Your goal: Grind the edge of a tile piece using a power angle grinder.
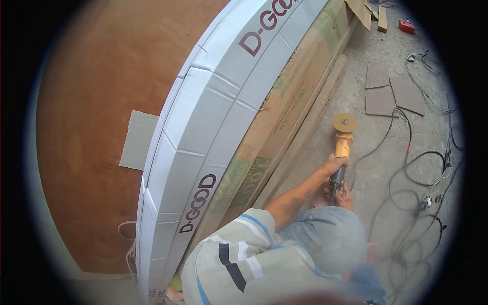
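My left hand (333, 165) is closed around the body of a yellow-and-black angle grinder (343, 146), whose round tan disc (345, 122) faces up at the far end, over the dusty concrete floor. Below it, my right hand (344, 195) grips the dark rear end of the grinder, where the cord comes out; some of its fingers are partly hidden. My left forearm reaches out from a striped sleeve, past my jeans-covered knee (325, 239).
A long stack of white printed packages (195, 117) and brown cartons (279, 122) runs along my left, beside a brown board (91, 91) with a pale square piece (134, 140). Tile offcuts (406, 99), tangled cables (427, 173), cardboard (361, 12) and a red case (406, 26) lie on the floor.
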{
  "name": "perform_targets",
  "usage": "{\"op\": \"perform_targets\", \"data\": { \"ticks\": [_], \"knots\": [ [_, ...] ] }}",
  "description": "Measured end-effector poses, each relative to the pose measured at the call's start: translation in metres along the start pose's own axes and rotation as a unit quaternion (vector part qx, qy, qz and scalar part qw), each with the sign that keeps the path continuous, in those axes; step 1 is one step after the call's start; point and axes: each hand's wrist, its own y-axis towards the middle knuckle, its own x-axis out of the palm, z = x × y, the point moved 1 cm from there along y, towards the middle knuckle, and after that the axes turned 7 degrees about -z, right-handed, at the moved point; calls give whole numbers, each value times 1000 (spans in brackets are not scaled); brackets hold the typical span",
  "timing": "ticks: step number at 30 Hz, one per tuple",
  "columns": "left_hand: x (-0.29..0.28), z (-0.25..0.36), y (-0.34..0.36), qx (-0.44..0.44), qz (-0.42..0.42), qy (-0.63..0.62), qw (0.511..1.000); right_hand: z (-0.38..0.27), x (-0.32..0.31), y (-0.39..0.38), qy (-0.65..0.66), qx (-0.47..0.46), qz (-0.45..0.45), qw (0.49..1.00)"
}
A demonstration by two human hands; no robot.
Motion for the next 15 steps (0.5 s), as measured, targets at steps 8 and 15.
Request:
{"op": "perform_targets", "data": {
  "ticks": [8, 15],
  "knots": [
    [4, 3, 4, 7, 2, -11, 1000, -6, 10, 0, -4, -51, 25, 998],
    [8, -1, 2, 5, -7, -32, 999, 5, 3, -1, -89, -99, 48, 990]
  ]
}}
